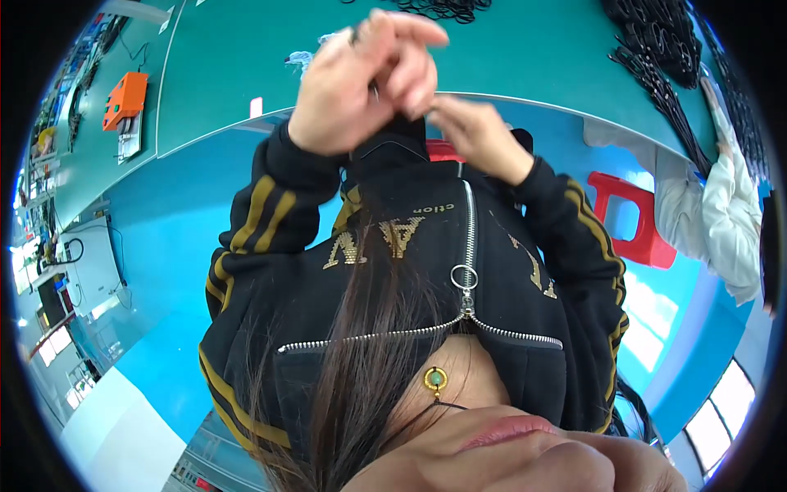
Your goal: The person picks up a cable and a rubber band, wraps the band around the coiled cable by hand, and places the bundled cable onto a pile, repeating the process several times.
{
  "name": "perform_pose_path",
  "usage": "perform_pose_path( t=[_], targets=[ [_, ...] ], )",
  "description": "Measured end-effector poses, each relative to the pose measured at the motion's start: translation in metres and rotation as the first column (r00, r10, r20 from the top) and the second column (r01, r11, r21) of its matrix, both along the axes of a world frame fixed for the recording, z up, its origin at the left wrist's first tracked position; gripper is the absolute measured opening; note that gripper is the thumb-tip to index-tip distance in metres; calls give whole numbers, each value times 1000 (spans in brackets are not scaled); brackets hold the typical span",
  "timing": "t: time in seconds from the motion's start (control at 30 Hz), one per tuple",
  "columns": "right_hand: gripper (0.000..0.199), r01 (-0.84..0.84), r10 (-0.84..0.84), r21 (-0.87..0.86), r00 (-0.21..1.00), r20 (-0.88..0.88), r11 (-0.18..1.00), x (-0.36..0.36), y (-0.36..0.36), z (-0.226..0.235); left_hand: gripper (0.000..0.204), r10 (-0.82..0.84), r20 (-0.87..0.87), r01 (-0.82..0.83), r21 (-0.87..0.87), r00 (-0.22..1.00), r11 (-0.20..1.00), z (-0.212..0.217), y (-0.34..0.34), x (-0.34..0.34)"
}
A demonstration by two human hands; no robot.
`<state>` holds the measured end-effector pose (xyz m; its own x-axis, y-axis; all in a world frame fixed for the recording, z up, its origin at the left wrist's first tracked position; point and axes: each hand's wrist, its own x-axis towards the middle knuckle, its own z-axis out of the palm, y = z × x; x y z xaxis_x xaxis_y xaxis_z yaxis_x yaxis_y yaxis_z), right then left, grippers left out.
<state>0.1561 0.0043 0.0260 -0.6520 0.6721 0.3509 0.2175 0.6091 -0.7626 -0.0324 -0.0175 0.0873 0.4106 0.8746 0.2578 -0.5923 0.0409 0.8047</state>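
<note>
My left hand (352,86) is raised over the near edge of the green table (525,49), its fingers bent and partly blurred by motion. One finger stretches to the right while the others curl in, and a small dark bit shows between them. Close by on the right, my right hand (482,138) is in a pinch, its fingertips almost at those of the left. Whatever the two hands hold is too small and hidden to make out. Beyond my left hand lies some crumpled clear-and-blue plastic (300,59).
Bundles of black cords (656,41) lie at the table's far right, with another black pile (447,8) at the back. An orange box-shaped device (125,100) stands at left. A red stool (635,221) and white cloth (725,213) are at right.
</note>
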Motion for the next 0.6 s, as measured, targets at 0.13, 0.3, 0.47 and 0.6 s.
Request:
perform_pose_path(
  t=[0.13, 0.3, 0.47, 0.6],
  targets=[
    [19, -183, 196, -72, 929, 313, 981, 17, -15, 29, 51, 417, -368, -262, 403, 831, 877, -22, 27, -14],
    [13, -134, 111, 275, 989, 98, 952, 35, 33, 74, 56, -225, -335, 225, -38, 915, 974, -30, 2, 0],
    [11, -185, 180, -48, 978, -107, 982, 17, 52, 32, 60, -531, -298, 435, -333, 793, 836, -14, 0, 4],
    [15, -48, 23, -169, 989, -145, 984, 7, 25, 5, 64, -503, 229, 519, -12, 833, 854, -10, 17, -9]
  ],
)
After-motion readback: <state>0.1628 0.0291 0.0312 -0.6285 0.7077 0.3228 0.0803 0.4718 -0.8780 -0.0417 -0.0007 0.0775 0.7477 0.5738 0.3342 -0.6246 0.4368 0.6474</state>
